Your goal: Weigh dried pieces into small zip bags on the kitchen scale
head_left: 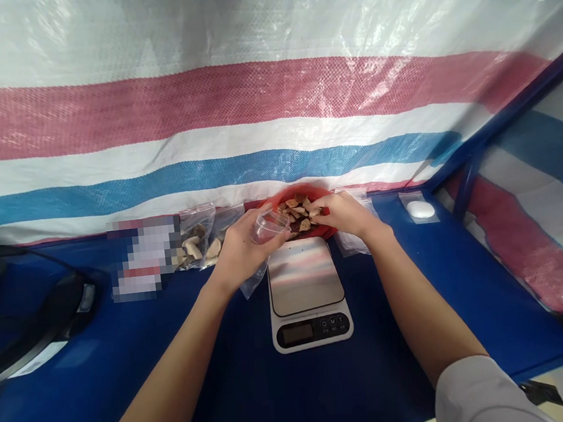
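Observation:
My left hand (245,245) is closed around a small clear plastic cup (269,227), which it holds tilted at the left rim of a red plastic bowl (332,230). Dried brown chunks (297,210) lie in the bowl, looking like slices of root or bark. Over the bowl's right side, my right hand (345,212) pinches one of these chunks between thumb and fingers; the fingertips partly hide it. Just in front of the bowl is a white digital kitchen scale (306,282) with a shiny steel plate. A few dark crumbs lie on the plate, and the display looks blank.
Left of the bowl lie clear zip bags (194,243) with pale dried pieces, beside a blurred-out packet (143,259). More clear bags (352,240) are under my right hand. A white oval object (421,209) sits farther right. Black headgear (36,317) occupies the blue table's left side.

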A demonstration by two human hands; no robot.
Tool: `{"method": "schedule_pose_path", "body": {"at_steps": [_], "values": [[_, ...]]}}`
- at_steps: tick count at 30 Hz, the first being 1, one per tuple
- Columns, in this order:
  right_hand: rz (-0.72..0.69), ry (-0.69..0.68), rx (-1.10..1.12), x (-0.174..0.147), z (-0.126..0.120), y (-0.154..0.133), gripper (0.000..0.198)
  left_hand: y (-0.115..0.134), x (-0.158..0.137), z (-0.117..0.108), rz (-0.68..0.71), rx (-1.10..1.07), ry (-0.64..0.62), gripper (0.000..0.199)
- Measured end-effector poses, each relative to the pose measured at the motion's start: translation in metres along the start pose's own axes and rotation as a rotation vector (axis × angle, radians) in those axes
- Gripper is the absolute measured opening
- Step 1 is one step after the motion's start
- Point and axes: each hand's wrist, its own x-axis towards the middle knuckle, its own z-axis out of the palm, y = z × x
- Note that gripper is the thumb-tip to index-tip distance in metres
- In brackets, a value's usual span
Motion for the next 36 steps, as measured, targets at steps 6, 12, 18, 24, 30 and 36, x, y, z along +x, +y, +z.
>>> {"method": "schedule_pose_path", "body": {"at_steps": [6,12,18,24,30,36], "values": [[-0.058,0.072,0.251,-0.004,-0.005,-0.003,0.019,-0.001,-0.002,0.004,0.003,-0.009,-0.027,0.06],[-0.119,0.112,0.523,-0.011,-0.018,-0.023,0.02,-0.005,-0.004,0.011,0.07,-0.021,-0.054,0.062],[-0.144,0.106,0.66,-0.015,-0.023,-0.04,0.02,0.001,-0.005,0.015,0.041,-0.045,-0.076,0.061],[-0.236,0.038,0.659,-0.012,-0.013,-0.047,0.021,0.009,-0.005,0.018,0.063,-0.106,-0.11,0.042],[-0.274,0.083,0.641,-0.011,-0.009,-0.049,0.019,0.01,-0.005,0.02,0.051,-0.112,-0.096,0.037],[-0.234,0.088,0.687,-0.011,-0.008,-0.052,0.019,0.007,-0.005,0.021,0.062,-0.14,-0.093,0.044]]}}
